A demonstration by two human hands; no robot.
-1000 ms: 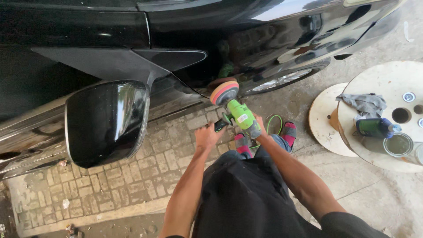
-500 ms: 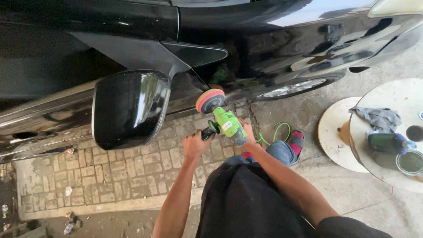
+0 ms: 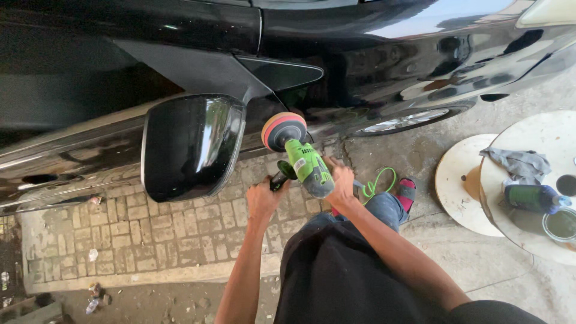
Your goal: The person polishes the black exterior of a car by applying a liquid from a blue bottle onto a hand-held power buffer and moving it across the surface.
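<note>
The person wears a black top [image 3: 354, 282] that hangs loose and wide over the torso, its cloth plain and unmarked, with soft folds running down the near side. The sleeves are short: a black sleeve edge [image 3: 486, 312] shows at the lower right, and both forearms are bare from there to the wrists. No watch, glove or band shows on the left hand [image 3: 262, 201] or the right hand [image 3: 341, 180]. Beyond the top, blue denim trousers [image 3: 381, 207] cover the legs. On the right foot sits a sandal [image 3: 406, 191] with a red and grey strap.
</note>
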